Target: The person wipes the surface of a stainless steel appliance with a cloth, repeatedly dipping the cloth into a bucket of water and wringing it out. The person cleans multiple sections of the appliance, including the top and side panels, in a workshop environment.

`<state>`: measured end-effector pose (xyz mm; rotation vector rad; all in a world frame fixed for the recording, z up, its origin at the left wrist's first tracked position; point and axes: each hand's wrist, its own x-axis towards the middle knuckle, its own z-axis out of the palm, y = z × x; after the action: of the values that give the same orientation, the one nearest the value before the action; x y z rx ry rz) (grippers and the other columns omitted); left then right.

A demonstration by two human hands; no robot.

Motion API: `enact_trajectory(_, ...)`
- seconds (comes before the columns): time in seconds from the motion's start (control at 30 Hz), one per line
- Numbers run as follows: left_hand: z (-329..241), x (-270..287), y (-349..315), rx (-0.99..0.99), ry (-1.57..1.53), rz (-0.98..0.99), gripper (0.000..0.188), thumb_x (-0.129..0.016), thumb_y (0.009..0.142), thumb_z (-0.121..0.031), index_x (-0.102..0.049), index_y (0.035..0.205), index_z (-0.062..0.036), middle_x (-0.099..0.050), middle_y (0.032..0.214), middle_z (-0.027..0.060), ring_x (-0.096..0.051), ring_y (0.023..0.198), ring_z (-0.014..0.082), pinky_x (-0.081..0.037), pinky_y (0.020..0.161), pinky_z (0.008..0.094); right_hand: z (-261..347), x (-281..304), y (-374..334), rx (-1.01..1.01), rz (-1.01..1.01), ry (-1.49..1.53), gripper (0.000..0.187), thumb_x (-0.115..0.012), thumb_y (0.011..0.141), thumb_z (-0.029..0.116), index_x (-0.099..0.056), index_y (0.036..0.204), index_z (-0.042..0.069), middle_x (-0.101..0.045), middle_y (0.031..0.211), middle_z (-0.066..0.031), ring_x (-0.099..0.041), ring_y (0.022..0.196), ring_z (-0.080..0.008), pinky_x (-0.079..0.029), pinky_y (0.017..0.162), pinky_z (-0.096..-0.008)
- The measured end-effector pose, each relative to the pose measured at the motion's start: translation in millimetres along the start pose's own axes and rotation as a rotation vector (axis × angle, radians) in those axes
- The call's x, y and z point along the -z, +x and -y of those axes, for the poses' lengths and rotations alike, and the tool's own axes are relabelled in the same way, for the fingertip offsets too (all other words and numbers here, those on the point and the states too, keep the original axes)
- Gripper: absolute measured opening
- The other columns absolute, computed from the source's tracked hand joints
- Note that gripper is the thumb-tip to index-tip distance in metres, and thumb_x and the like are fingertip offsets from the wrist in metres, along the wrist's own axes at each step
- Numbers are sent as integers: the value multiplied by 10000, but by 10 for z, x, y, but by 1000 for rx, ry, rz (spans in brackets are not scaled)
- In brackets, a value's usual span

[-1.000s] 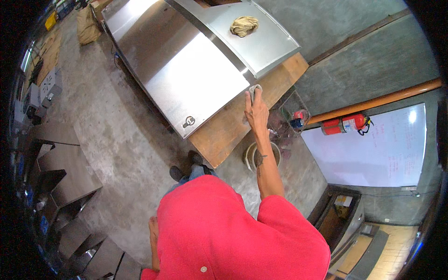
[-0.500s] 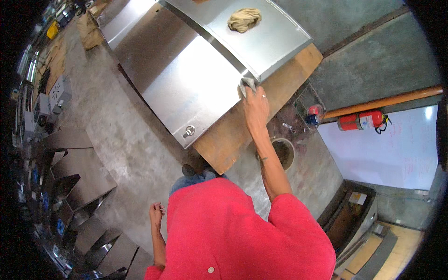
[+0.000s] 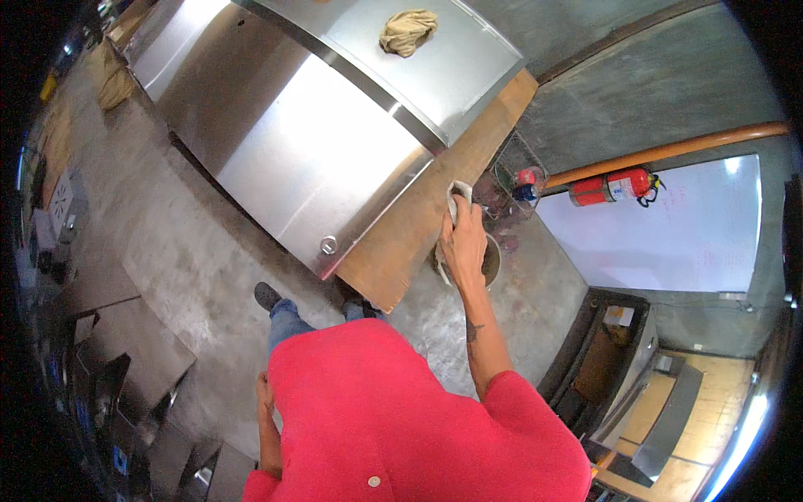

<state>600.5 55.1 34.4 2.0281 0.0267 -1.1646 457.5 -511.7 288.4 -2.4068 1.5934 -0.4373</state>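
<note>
My right hand (image 3: 465, 247) grips a crumpled greyish-white cloth (image 3: 457, 192), which sticks out past the fingers. The hand is apart from the metal, over the right edge of the wooden board (image 3: 393, 266) and beside a round bucket (image 3: 492, 266). In front of me lies a shiny stainless steel panel (image 3: 318, 151) with a small round latch (image 3: 329, 245) near its close corner. Low beside my shirt hangs my left hand (image 3: 264, 393), its fingers mostly hidden. Farther off, a bunched tan cloth (image 3: 407, 32) rests on a second steel panel (image 3: 452, 75).
A red fire extinguisher (image 3: 611, 186) is at the right by a whiteboard (image 3: 661, 230) and an orange pipe (image 3: 669, 152). A wire basket (image 3: 520, 171) stands near the wall. Dark metal pieces (image 3: 138, 351) lie at the left; a long dark trough (image 3: 598, 360) lies at the right.
My right hand has left the steel panel's corner with the cloth and come nearer, toward the bucket. My left hand has drawn in beside my shirt. One foot now shows farther left.
</note>
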Motion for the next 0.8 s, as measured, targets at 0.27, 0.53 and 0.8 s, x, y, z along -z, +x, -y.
enact_trajectory(0.27, 542, 1244, 1013, 73, -90, -37, 269, -497, 1073, -280, -629, 1165, -65, -662, 852, 55, -616, 686, 168, -509, 626, 317, 583, -52, -53, -97, -132, 196, 429, -597, 961, 166, -512, 1373, 79, -622, 1339, -259, -626, 1181, -459, -482, 987, -516)
enact_trajectory(0.53, 128, 2199, 1456, 87, -243, -52, 285, -484, 1090, -328, -601, 1195, -90, -653, 882, 40, -596, 633, 120, -503, 554, 282, 626, -249, 240, 43, -139, -262, 491, -607, 940, 150, -551, 1423, 212, -616, 1212, -205, -686, 1022, -428, -565, 832, -533)
enact_trajectory(0.8, 10, 2187, 1470, 95, -229, 8, 277, -493, 1096, -317, -600, 1191, -79, -648, 879, 49, -611, 662, 135, -504, 569, 305, 634, -544, 599, -9, -152, -230, 350, -560, 1033, 265, -619, 1377, 240, -616, 1291, -199, -684, 1036, -428, -560, 848, -520)
